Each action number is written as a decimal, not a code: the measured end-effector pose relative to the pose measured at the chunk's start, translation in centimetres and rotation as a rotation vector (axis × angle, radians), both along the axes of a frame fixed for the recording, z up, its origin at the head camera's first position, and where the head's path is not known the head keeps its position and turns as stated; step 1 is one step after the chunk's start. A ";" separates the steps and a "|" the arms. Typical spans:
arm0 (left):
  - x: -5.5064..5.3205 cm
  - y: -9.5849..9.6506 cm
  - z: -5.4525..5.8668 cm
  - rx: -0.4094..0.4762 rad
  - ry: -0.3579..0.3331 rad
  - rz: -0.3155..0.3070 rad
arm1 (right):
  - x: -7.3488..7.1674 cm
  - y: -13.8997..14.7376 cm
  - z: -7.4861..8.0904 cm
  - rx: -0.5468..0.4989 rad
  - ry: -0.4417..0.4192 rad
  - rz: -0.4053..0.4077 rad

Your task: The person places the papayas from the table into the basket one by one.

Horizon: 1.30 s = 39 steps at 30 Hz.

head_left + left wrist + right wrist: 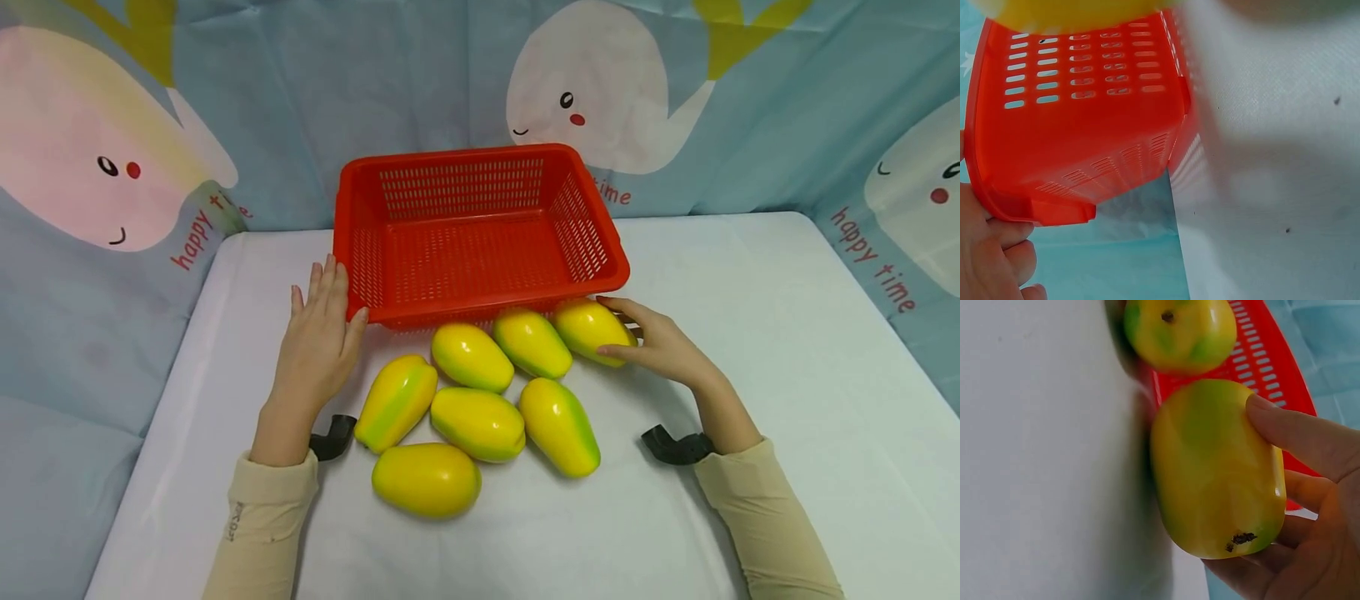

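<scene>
A red plastic basket (pixel 468 304) with slotted walls stands at the back of the table. My left hand (pixel 318 333) rests along its front left corner, fingers straight; in the left wrist view its fingertips touch the rim (pixel 975 162). On the right, my right hand (pixel 656 342) holds a yellow-green papaya (pixel 588 329) beside the basket's front wall, thumb on one side and fingers on the other. The right wrist view has this papaya (pixel 1219 475) close up, with the thumb on its upper edge. A second papaya (pixel 532 343) lies to its left.
Several more papayas lie in front of the basket, among them one at the left (pixel 397 402) and one nearest me (pixel 426 481). A black curved piece sits at each wrist, left (pixel 335 437) and right (pixel 675 446). A printed blue cloth (pixel 405 92) hangs behind the table.
</scene>
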<state>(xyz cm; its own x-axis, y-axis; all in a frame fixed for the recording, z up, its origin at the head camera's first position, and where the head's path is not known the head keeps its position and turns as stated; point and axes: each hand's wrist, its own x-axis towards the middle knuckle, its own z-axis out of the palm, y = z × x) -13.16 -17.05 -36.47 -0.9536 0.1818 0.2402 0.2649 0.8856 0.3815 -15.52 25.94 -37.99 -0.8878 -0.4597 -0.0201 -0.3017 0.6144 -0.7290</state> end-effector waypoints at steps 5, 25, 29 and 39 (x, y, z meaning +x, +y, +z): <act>-0.1 0.0 0.0 0.003 0.004 -0.004 | -0.1 0.4 0.3 -0.001 -0.022 -0.015; -0.2 -0.1 -0.1 0.021 0.006 -0.008 | -0.2 3.2 1.5 0.039 -0.078 -0.140; -0.2 -0.1 -0.1 0.023 0.004 -0.006 | -0.1 3.9 1.8 0.056 -0.082 -0.190; -0.3 -0.1 0.0 0.028 0.004 -0.010 | 0.0 5.0 2.4 0.088 -0.092 -0.277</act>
